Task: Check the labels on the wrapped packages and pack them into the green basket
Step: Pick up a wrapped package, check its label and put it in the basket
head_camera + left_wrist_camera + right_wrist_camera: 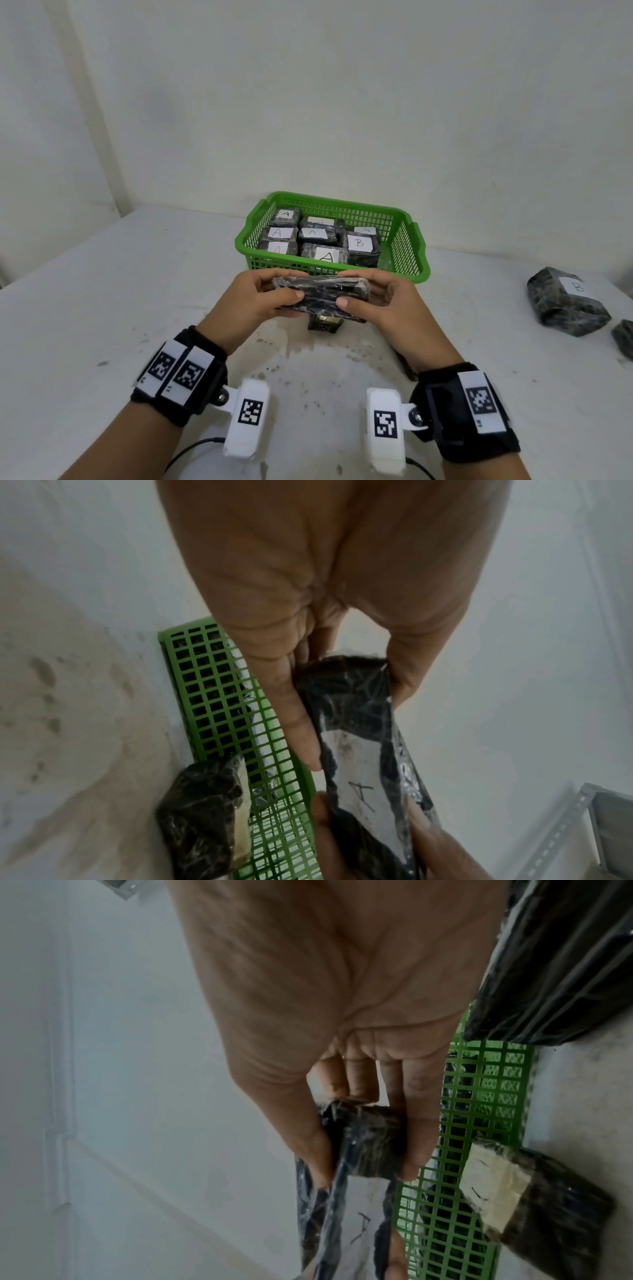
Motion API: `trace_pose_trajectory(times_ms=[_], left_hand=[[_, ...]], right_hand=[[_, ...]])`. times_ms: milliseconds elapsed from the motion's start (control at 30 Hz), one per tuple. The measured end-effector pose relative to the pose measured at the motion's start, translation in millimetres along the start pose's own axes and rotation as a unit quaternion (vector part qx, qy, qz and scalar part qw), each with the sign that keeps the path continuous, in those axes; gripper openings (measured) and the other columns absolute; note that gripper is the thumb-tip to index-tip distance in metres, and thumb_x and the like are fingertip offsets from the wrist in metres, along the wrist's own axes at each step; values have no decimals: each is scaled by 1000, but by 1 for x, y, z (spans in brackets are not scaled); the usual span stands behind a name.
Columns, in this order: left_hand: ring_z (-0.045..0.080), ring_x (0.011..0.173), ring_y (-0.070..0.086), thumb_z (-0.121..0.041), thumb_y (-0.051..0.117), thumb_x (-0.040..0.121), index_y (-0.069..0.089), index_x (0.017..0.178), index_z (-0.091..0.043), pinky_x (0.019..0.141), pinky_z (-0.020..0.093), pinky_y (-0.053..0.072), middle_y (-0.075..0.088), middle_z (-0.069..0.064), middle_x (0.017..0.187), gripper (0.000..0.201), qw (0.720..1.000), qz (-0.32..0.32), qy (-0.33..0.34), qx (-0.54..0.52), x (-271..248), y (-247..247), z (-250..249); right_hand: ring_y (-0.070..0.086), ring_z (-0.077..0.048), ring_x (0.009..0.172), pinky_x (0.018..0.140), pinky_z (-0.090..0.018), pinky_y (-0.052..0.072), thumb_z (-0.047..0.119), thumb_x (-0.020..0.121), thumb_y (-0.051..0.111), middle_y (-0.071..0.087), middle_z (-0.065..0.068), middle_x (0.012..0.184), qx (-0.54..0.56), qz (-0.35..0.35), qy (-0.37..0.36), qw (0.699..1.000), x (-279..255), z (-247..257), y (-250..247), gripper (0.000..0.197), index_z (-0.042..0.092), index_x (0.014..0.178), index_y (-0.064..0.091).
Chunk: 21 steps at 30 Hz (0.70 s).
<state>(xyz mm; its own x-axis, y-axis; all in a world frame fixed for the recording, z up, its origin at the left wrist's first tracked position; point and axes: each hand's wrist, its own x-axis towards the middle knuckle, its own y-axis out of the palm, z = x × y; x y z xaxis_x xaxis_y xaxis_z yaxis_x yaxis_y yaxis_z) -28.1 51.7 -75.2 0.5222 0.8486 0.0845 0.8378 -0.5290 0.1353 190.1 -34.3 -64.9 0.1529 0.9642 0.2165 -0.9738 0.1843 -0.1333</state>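
A dark plastic-wrapped package (322,296) is held level above the table, just in front of the green basket (409,240). My left hand (286,287) grips its left end and my right hand (352,291) grips its right end, thumbs toward me. In the left wrist view the package (363,750) carries a white label marked A on its far face. The right wrist view shows the same label (363,1223). The basket holds several wrapped packages labelled A and one labelled B (359,244).
A small wrapped package (323,325) lies on the table under the held one, against the basket's front wall. A larger package marked B (565,301) and another dark package (623,337) sit at the right. The white table is stained near me.
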Motion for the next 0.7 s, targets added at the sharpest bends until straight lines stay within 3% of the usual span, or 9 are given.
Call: trace_pose_trajectory(times_ms=[200, 300, 367, 467, 600, 700], left_hand=[[31, 99, 72, 2, 79, 76, 68, 118, -5, 82, 39, 61, 74, 16, 109, 44, 999, 5, 34, 33, -2, 0, -3], [20, 96, 73, 13, 74, 75, 67, 116, -6, 75, 28, 60, 76, 9, 106, 46, 994, -19, 90, 63, -4, 1, -5], [20, 100, 72, 16, 75, 73, 66, 117, -6, 77, 28, 60, 75, 9, 108, 50, 990, -13, 118, 77, -4, 1, -3], [23, 107, 70, 12, 79, 71, 62, 122, -6, 85, 27, 58, 72, 11, 115, 56, 987, 12, 129, 94, -5, 5, -2], [15, 112, 69, -17, 79, 80, 60, 130, -18, 92, 29, 56, 70, 3, 123, 54, 993, 40, 76, 86, -8, 8, -4], [8, 84, 71, -21, 69, 90, 72, 110, -11, 74, 20, 54, 76, 0, 97, 22, 991, -6, 58, 122, -6, 9, -2]], right_hand=[[76, -14, 107, 97, -35, 61, 3, 80, 87, 81, 0, 111, 0, -14, -16, 1000, 0, -1, 0, 41, 14, 118, 76], [74, -10, 112, 96, -30, 59, 23, 75, 93, 77, 6, 122, 0, 2, 22, 1000, 0, 0, -2, 60, 24, 130, 69], [76, -19, 109, 91, -34, 62, 36, 75, 89, 76, -2, 125, 53, 15, 69, 996, 1, -3, 0, 65, 18, 134, 66], [77, -29, 107, 86, -39, 64, 21, 87, 80, 77, -16, 120, 133, -17, 92, 987, 4, -5, 3, 44, 5, 125, 69], [76, -26, 108, 90, -39, 64, 7, 86, 81, 80, -9, 114, 108, -43, 50, 992, 4, -6, -3, 37, 8, 122, 72], [75, -23, 112, 93, -41, 63, 12, 80, 87, 80, -5, 115, 70, -42, 42, 996, 4, -8, -5, 42, 13, 119, 73]])
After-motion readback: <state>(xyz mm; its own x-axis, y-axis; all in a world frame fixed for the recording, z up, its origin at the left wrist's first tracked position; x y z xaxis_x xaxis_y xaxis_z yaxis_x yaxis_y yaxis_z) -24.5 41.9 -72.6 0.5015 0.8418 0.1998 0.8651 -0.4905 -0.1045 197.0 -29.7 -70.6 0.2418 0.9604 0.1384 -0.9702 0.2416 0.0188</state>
